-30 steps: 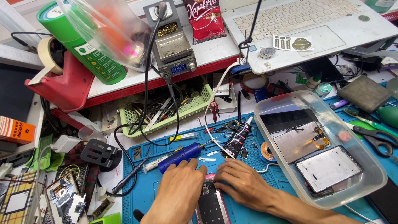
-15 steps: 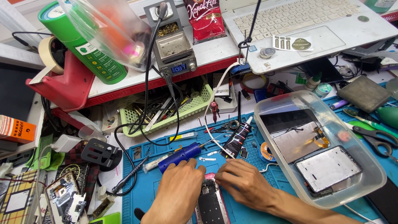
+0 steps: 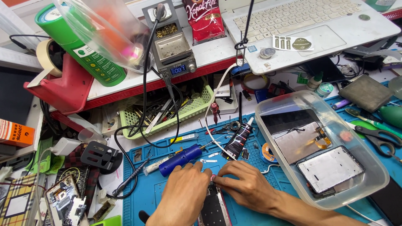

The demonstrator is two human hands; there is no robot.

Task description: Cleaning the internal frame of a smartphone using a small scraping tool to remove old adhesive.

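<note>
My left hand (image 3: 186, 193) and my right hand (image 3: 245, 184) meet over the top end of an opened dark phone (image 3: 214, 209) lying on the blue work mat (image 3: 142, 192). The fingertips of both hands pinch at something small and pinkish at the phone's upper edge; I cannot tell what it is. Just above my left hand lies a blue-handled tool (image 3: 181, 159) with a white tip. A black glue tube (image 3: 239, 140) lies above my right hand.
A clear plastic tray (image 3: 368, 190) at the right holds phone screens and a frame. A green basket (image 3: 197, 109) of tools and a soldering station (image 3: 172, 54) stand behind. Scissors (image 3: 379, 136) lie at the right; a laptop (image 3: 310, 25) sits on the shelf.
Both hands stay at the phone's top edge; only the fingertips shift slightly.
</note>
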